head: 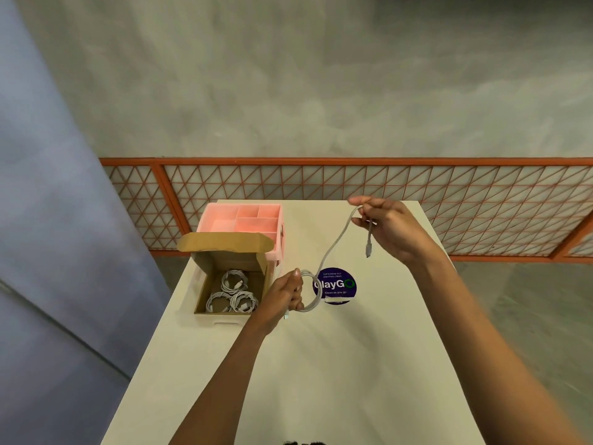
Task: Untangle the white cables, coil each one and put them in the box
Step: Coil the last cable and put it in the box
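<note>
Sticker [340,285] lettering partly behind cable [332,248]

Two bare forearms reach forward from the bottom edge. The left hand [287,295] sits lower and nearer, fingers curled around a white cable [332,248]. The right hand [393,229] is raised farther out, thumb and fingers pinching the same cable.

Matt brown cardboard box [205,285], glossy pink plastic organiser [244,220], smooth matt table [321,364].
</note>
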